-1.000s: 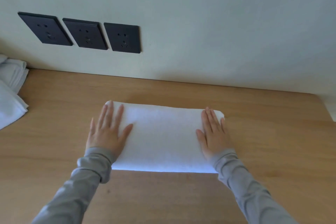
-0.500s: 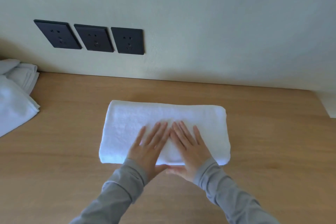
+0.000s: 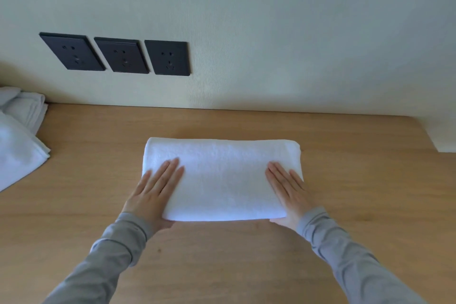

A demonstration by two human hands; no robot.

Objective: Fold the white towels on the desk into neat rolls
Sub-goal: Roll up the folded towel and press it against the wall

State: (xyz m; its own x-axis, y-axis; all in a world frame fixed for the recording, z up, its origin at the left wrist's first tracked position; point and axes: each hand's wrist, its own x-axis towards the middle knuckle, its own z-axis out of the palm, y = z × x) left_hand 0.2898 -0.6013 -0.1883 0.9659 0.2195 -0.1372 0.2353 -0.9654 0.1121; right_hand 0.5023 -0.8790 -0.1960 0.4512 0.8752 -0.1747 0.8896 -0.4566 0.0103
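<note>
Desk back edge meets the wall; its right end stops short of the frame's side. Wood shows all round the towel, widest in front and to the right. The towel sits mid-desk, folded flat, long axis left to right, parallel to the wall. Left hand and right hand press flat on its two ends, fingers straight and together. Counts: one towel under the hands; a pile far left, number unclear; three sockets.
</note>
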